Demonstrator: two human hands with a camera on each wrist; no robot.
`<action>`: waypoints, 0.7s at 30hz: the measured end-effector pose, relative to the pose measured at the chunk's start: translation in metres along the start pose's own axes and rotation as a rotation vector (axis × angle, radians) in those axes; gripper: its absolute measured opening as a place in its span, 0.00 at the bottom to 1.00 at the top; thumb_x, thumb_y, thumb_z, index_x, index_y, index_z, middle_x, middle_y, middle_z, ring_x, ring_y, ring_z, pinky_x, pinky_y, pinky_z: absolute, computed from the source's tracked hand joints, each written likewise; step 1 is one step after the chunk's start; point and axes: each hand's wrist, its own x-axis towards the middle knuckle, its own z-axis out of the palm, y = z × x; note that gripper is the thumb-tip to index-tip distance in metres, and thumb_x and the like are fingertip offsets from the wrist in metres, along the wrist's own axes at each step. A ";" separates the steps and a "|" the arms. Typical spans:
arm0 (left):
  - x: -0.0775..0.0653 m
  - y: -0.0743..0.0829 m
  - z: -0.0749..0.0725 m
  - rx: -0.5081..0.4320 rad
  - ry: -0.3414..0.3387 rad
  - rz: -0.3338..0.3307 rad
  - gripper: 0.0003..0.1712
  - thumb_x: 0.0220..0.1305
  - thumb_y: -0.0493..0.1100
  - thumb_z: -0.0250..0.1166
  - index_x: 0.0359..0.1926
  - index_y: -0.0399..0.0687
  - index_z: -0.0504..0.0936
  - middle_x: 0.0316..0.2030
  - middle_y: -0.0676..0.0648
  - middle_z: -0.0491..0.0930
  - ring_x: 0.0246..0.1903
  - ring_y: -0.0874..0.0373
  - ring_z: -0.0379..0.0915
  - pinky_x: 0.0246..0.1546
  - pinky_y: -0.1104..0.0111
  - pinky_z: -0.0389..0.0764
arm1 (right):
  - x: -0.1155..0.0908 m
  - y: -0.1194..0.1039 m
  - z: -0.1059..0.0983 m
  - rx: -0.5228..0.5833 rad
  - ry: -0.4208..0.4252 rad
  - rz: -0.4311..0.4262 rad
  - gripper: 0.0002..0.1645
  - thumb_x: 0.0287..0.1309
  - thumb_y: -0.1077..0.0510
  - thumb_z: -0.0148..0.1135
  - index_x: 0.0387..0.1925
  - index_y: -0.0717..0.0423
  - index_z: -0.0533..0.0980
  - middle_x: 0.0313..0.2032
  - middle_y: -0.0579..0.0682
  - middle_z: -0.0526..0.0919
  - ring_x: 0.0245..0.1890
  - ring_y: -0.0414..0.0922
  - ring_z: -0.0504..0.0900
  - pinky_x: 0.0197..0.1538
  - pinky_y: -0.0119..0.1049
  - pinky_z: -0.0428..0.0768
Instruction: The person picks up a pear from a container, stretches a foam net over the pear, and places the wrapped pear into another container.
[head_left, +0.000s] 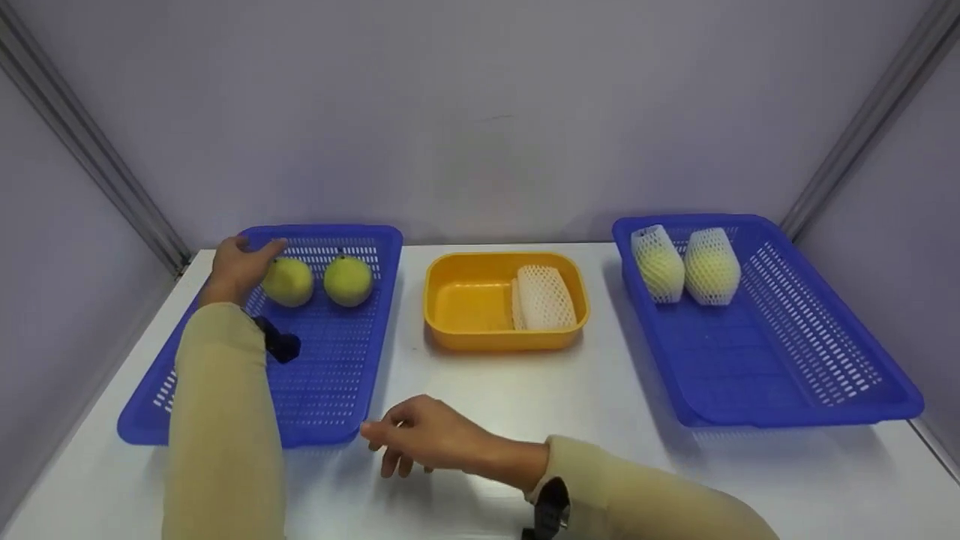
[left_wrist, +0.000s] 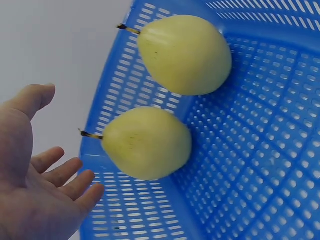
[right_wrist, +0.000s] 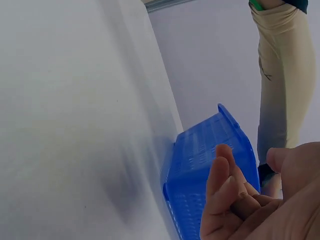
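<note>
Two pale green pears lie at the far end of the left blue basket (head_left: 322,405): a left pear (head_left: 288,283) and a right pear (head_left: 349,281). Over that basket's far left corner is my left hand (head_left: 241,266), its fingers spread and holding nothing. In the left wrist view, a gap shows between the hand (left_wrist: 45,170) and the nearer pear (left_wrist: 147,143); both stems point to the basket wall. My right hand (head_left: 427,435) hovers above the white table by the basket's near right corner, fingers loosely bent around nothing.
A yellow bin (head_left: 469,341) stands in the middle, with white foam net sleeves (head_left: 546,298) in its right half. The right blue basket (head_left: 727,375) bears two pears in foam nets (head_left: 660,266). Grey walls (head_left: 480,112) close off the back and sides.
</note>
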 end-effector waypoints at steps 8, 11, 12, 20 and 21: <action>0.008 -0.022 0.005 0.055 -0.027 -0.035 0.56 0.73 0.61 0.53 0.78 0.28 0.34 0.77 0.26 0.38 0.76 0.31 0.39 0.75 0.44 0.50 | 0.009 0.004 0.020 0.262 -0.009 0.010 0.20 0.76 0.49 0.54 0.42 0.61 0.82 0.23 0.46 0.82 0.22 0.39 0.77 0.20 0.30 0.68; 0.014 -0.029 0.012 0.034 -0.037 -0.034 0.56 0.72 0.60 0.56 0.78 0.30 0.33 0.78 0.27 0.37 0.77 0.33 0.37 0.76 0.46 0.48 | 0.010 0.001 0.024 0.287 0.012 0.009 0.19 0.76 0.49 0.54 0.40 0.60 0.82 0.22 0.45 0.82 0.22 0.38 0.77 0.21 0.30 0.69; 0.016 -0.032 0.014 0.029 -0.041 -0.034 0.57 0.72 0.59 0.56 0.78 0.30 0.33 0.78 0.28 0.37 0.77 0.34 0.37 0.76 0.46 0.48 | 0.010 0.000 0.025 0.294 0.017 0.011 0.19 0.76 0.50 0.54 0.40 0.60 0.82 0.22 0.45 0.82 0.22 0.38 0.77 0.21 0.29 0.70; 0.027 -0.050 0.031 -0.001 -0.007 -0.004 0.54 0.71 0.54 0.62 0.78 0.29 0.40 0.77 0.28 0.45 0.76 0.36 0.45 0.76 0.50 0.52 | 0.011 -0.002 0.032 0.345 0.059 0.020 0.18 0.76 0.52 0.55 0.39 0.63 0.80 0.21 0.44 0.80 0.20 0.37 0.76 0.21 0.29 0.68; 0.028 -0.051 0.033 -0.002 0.002 0.002 0.54 0.70 0.54 0.62 0.78 0.30 0.40 0.77 0.29 0.46 0.75 0.36 0.46 0.76 0.50 0.53 | 0.011 -0.003 0.032 0.345 0.064 0.021 0.17 0.76 0.53 0.55 0.38 0.63 0.80 0.21 0.44 0.80 0.20 0.37 0.76 0.21 0.29 0.68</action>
